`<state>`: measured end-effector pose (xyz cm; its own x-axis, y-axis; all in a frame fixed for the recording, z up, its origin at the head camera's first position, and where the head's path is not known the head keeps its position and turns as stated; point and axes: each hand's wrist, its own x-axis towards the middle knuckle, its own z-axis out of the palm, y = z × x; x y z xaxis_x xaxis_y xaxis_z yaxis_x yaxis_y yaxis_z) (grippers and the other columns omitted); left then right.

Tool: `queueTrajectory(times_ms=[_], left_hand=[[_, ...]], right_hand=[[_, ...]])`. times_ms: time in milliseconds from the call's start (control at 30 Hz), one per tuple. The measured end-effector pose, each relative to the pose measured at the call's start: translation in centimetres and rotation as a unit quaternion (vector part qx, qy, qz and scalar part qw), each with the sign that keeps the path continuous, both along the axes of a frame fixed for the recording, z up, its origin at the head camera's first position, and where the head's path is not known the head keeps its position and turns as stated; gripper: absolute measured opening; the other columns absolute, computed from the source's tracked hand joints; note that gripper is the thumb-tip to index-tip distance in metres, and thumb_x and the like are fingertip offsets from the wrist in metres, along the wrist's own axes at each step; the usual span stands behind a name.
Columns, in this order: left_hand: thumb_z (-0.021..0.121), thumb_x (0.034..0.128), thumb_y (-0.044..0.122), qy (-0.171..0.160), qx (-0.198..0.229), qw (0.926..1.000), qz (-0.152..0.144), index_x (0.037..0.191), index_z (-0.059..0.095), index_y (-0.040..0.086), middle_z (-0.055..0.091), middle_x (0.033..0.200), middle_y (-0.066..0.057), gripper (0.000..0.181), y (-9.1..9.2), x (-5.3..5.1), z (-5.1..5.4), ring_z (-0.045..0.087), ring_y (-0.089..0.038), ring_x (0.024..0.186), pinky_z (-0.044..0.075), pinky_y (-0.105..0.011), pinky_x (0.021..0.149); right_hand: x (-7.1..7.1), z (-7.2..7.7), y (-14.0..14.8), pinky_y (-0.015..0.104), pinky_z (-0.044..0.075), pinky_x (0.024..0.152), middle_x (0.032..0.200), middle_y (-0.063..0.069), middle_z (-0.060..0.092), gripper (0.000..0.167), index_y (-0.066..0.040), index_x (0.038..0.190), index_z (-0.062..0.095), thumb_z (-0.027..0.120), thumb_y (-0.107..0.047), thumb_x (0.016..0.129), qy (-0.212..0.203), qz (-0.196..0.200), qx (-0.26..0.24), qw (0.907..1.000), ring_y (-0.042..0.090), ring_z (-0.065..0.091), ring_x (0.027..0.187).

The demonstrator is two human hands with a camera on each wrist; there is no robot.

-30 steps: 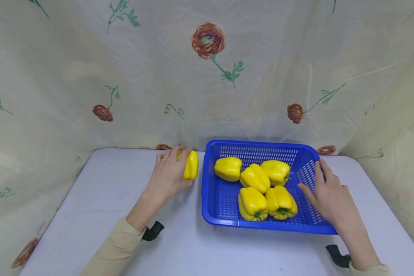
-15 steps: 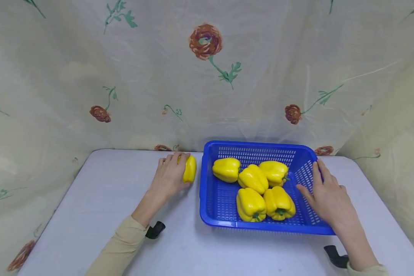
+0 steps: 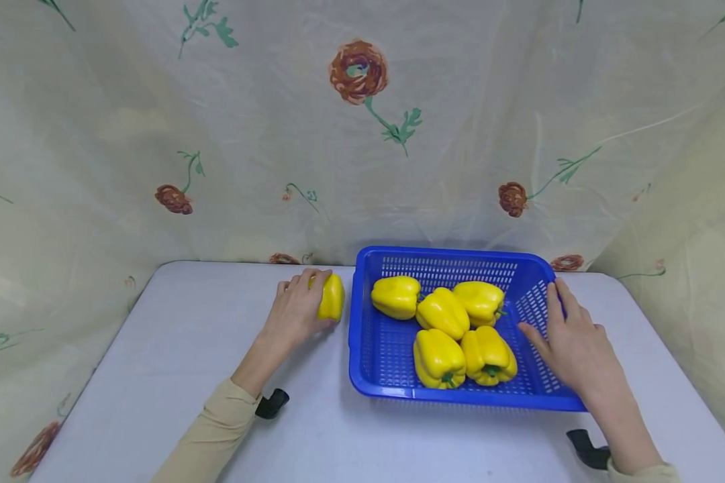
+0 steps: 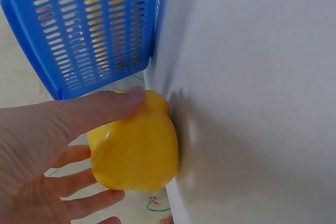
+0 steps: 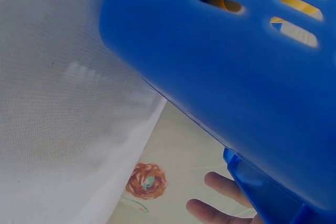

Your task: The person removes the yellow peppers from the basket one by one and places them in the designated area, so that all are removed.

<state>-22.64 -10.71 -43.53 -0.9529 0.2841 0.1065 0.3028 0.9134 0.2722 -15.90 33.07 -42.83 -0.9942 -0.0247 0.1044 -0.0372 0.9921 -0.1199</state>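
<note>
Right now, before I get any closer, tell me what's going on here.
A person's left hand grips a yellow bell pepper just left of a blue basket. The right hand rests over the basket's right rim, thumb on the inner side. Five other yellow peppers lie in the basket, which stands on the white table.

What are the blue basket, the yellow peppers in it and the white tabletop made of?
Blue basket: looks like molded plastic with a slight sheen, judging by the regular slots and smooth rim.
Yellow peppers: smooth skin, glossy highlights; real flesh or plastic imitation, I can't tell.
White tabletop: seemingly matte cloth, given its fine weave.
</note>
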Motion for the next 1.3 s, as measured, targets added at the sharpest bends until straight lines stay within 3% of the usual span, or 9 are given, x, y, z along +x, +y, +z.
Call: queueTrajectory(times_ms=[367,633,967,1133,1300], left_hand=[[0.095,0.0836,0.033,-0.001,0.0,1.0,-0.009,0.162,0.045,0.012,0.055,0.155,-0.018,0.096,0.0,0.1,0.0,0.059,-0.041,0.136,0.047,-0.056,0.114],[0.094,0.0847,0.022,-0.019,0.002,0.9996,-0.02,0.164,0.041,0.012,0.053,0.16,-0.017,0.096,0.0,0.1,0.2,0.057,-0.041,0.142,0.044,-0.059,0.12],[0.094,0.0843,0.021,-0.013,-0.003,0.9995,-0.029,0.164,0.039,0.011,0.049,0.165,-0.017,0.098,-0.1,0.2,0.4,0.052,-0.041,0.15,0.042,-0.061,0.123],[0.094,0.0851,0.022,-0.01,-0.011,0.9993,-0.033,0.165,0.038,0.013,0.047,0.167,-0.016,0.098,0.0,0.5,1.0,0.049,-0.041,0.152,0.042,-0.062,0.123],[0.094,0.0851,0.021,0.013,-0.019,0.9987,-0.045,0.164,0.04,0.013,0.047,0.168,-0.015,0.096,0.3,0.9,2.3,0.048,-0.042,0.153,0.041,-0.064,0.124]], right_hand=[[0.1,0.1,-0.1,0.089,0.04,0.096,0.168,0.044,0.021,0.094,0.015,0.164,0.017,0.066,-0.042,0.106,0.002,0.0,-0.002,1.0,0.072,0.04,0.138],[0.1,-0.2,0.0,0.089,0.041,0.097,0.168,0.044,0.021,0.095,0.015,0.165,0.017,0.065,-0.042,0.106,0.005,0.0,-0.002,1.0,0.072,0.04,0.137],[0.1,-0.1,0.0,0.088,0.042,0.096,0.167,0.044,0.022,0.094,0.015,0.164,0.019,0.066,-0.042,0.106,0.009,0.003,0.001,1.0,0.072,0.042,0.136],[0.1,-0.1,0.0,0.088,0.042,0.096,0.167,0.044,0.022,0.094,0.015,0.164,0.018,0.065,-0.042,0.106,0.006,0.002,0.0,1.0,0.072,0.041,0.136],[0.0,0.0,0.0,0.088,0.042,0.096,0.167,0.044,0.021,0.094,0.016,0.164,0.018,0.064,-0.043,0.107,0.005,0.003,0.001,1.0,0.072,0.041,0.136]])
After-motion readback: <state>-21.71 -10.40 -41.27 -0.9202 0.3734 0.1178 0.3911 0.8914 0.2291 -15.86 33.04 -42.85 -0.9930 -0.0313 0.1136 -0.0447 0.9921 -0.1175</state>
